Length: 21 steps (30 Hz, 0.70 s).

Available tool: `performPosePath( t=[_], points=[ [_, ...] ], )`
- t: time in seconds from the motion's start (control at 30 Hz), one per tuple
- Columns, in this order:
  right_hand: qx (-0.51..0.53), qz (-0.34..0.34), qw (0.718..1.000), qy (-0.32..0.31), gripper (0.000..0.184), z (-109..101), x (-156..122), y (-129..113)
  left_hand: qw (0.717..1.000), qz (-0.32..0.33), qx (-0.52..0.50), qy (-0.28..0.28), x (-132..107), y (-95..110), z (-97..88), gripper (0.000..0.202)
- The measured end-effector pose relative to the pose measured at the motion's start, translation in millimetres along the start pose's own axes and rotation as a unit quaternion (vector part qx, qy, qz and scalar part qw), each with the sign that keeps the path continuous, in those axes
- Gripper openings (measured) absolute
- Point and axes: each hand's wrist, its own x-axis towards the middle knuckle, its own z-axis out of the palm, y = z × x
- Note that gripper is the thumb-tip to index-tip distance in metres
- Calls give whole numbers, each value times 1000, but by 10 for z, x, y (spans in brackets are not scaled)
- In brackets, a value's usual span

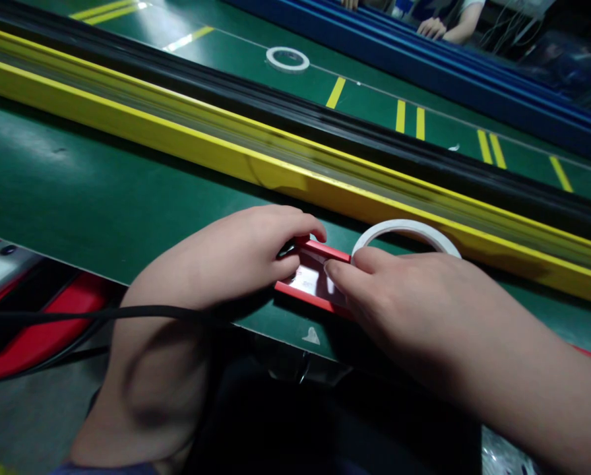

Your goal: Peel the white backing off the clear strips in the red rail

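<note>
A person's left hand (236, 254) and right hand (399, 303) are gripping a red rectangular frame (311, 280) on the green counter (78, 171), the frame sitting between the fingers (310, 227), which are closing narrowly on it. A white tape roll (407, 234) is lying just behind the right hand, and no tape is showing on the frame, though the hands are hiding much of it.

A green table (53, 171) runs across the view, edged by a yellow rail (177, 135) and a black rail (295, 112). Beyond lies a second green table (365, 109) with yellow stripes, a white tape ring (287, 59), overhead light glare (186, 38) and a ribbed blue edge (448, 79). Grey floor (33, 415) shows below left, beside a red panel (43, 336).
</note>
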Motion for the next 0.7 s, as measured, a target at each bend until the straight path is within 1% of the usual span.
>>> performPosePath(
  t=[0.13,0.23,0.4,0.47,0.63,0.7],
  points=[
    [-4,-6,1000,13,33,13,-22,-4,1000,1,2,3,4,4,-7,21],
    [-2,-6,1000,15,35,8,-26,-9,1000,-11,15,10,5,11,-12,20],
    [3,-16,1000,14,29,11,-25,-8,1000,-12,23,6,19,46,-16,22],
    [1,-22,999,28,30,30,-37,8,1000,-12,22,6,25,57,-17,23],
    [19,-58,993,103,34,69,-74,97,1000,-14,14,13,19,73,-27,20],
    [32,-66,990,121,38,74,-104,127,1000,-4,8,18,7,68,-39,18]
  ],
)
